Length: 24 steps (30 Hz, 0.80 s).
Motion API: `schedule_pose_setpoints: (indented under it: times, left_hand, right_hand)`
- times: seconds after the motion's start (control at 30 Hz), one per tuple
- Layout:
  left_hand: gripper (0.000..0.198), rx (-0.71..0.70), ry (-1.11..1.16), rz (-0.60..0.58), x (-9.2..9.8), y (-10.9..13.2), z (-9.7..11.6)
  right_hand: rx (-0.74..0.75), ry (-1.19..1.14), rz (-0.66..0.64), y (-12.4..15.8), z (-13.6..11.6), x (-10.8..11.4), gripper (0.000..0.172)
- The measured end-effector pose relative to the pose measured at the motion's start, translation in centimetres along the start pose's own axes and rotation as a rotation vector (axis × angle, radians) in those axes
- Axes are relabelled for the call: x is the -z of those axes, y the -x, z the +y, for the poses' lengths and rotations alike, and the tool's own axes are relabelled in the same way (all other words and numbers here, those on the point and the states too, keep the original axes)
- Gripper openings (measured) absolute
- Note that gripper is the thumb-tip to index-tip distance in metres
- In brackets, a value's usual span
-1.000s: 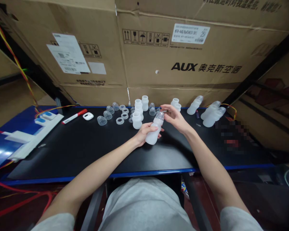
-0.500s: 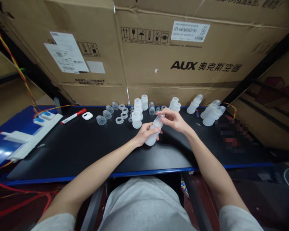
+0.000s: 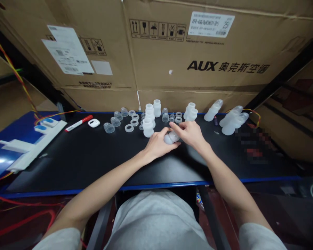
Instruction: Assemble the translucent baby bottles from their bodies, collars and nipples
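Observation:
My left hand [image 3: 157, 143] is wrapped round a white translucent bottle [image 3: 170, 138] that lies low over the black table [image 3: 94, 156]. My right hand [image 3: 189, 133] is closed on the bottle's top end, fingers pinched around it. Most of the bottle is hidden between the two hands. Just behind them stand more white bottles [image 3: 148, 127], and loose clear rings [image 3: 129, 128] and caps [image 3: 109, 127] lie beside those.
Several capped bottles [image 3: 233, 120] lie at the back right. A red-capped marker [image 3: 78, 123] and a small white device [image 3: 94, 123] lie at the back left, next to a white and blue tool [image 3: 31, 140]. Large cardboard boxes [image 3: 198, 62] wall the table's far edge.
Both hands have lowered the bottle from upright in the air down toward the table, and the right hand has closed over its top.

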<state>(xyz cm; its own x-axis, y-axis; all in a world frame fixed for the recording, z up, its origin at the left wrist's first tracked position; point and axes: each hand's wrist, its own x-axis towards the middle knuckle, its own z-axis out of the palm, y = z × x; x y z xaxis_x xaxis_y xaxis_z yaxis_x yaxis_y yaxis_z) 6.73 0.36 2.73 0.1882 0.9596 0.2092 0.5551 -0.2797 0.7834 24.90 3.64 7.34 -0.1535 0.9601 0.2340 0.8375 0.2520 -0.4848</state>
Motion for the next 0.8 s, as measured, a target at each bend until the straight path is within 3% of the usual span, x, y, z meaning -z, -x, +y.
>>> schedule_pose_setpoints:
  times: [0.13, 0.23, 0.37, 0.6, 0.67, 0.73, 0.8]
  left_hand:
    - [0.054, 0.023, -0.172, 0.035, 0.4, 0.2, 1.2]
    - [0.034, 0.022, -0.213, 0.055, 0.4, 0.5, 2.1]
    - [0.028, -0.048, -0.188, 0.071, 0.5, 1.6, 2.9]
    - [0.027, -0.137, -0.122, 0.089, 2.9, 2.9, 5.3]
    - [0.024, -0.145, -0.110, 0.071, 3.9, 3.3, 5.8]
    - [0.021, -0.174, -0.111, 0.024, 4.8, 4.1, 6.1]
    - [0.020, -0.210, -0.139, -0.032, 5.4, 5.1, 6.5]
  right_hand:
    - [-0.135, 0.093, -0.009, 0.7, -1.5, 0.1, 0.072]
    - [0.014, -0.109, 0.003, 1.1, -1.4, 0.7, 0.065]
    - [0.191, -0.402, 0.204, 1.9, -1.3, 1.2, 0.051]
    - [0.261, -0.465, 0.442, 2.9, -2.6, 3.1, 0.051]
    - [0.351, -0.341, 0.384, 4.0, -2.9, 4.9, 0.042]
    - [0.522, -0.124, 0.232, 5.7, -3.4, 6.9, 0.029]
    - [0.695, 0.156, 0.043, 7.8, -4.0, 8.5, 0.051]
